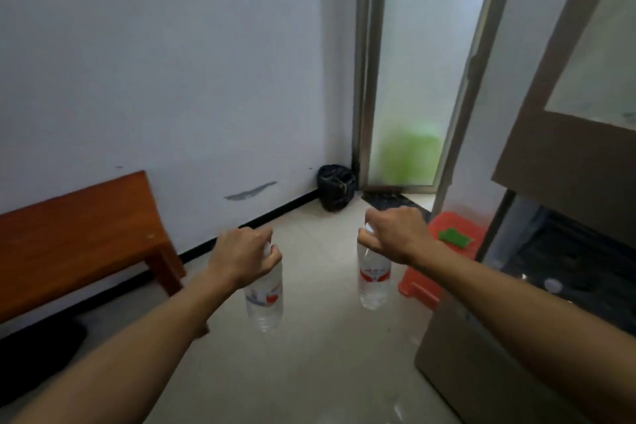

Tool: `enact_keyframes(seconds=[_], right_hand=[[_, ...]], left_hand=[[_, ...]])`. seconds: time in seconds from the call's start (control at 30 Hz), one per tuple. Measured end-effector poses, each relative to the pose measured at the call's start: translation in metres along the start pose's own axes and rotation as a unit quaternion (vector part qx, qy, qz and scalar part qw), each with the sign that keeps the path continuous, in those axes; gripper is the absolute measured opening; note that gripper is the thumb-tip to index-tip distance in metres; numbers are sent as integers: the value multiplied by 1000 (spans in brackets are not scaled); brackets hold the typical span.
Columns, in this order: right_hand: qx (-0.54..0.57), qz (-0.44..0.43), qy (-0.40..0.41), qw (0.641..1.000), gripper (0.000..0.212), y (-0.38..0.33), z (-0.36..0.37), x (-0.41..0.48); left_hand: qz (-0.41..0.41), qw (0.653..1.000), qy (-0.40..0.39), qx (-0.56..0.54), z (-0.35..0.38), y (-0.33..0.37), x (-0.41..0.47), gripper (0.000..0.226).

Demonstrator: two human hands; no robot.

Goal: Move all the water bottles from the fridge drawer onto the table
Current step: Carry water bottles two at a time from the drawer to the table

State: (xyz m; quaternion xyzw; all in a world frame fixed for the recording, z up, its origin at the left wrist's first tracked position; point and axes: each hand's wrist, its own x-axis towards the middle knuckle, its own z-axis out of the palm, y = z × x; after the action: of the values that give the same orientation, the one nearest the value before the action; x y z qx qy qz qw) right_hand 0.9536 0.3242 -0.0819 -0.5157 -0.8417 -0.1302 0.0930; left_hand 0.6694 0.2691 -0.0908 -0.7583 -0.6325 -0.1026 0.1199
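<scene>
My left hand (241, 256) and right hand (395, 237) each have fingers curled round a neck: left bottle (265, 299), right bottle (374, 282), both hanging. Likely heavy, slick, thin-walled; the neck is the stiff spot.

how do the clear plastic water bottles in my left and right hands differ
The left-hand clear plastic bottle hangs lower in view, toward the brown wooden table; the right-hand bottle hangs higher, by the red plastic stool. The left-hand bottle's label is blurred; the right-hand bottle's red band shows clearly. Both are red-labelled and hang cap-up.
</scene>
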Motion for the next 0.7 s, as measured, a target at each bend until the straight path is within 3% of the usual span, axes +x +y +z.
enact_keyframes(seconds=[0.4, 0.6, 0.7], right_hand=[[96, -180, 30, 979, 37, -329, 23, 157], [130, -262, 32, 956, 42, -481, 47, 244], [167, -294, 50, 940, 34, -507, 45, 259]], left_hand=[[-193, 979, -34, 63, -37, -294, -154, 26], [-309, 946, -51, 83, -40, -422, -212, 28], [-316, 943, -64, 78, -34, -446, -225, 28]])
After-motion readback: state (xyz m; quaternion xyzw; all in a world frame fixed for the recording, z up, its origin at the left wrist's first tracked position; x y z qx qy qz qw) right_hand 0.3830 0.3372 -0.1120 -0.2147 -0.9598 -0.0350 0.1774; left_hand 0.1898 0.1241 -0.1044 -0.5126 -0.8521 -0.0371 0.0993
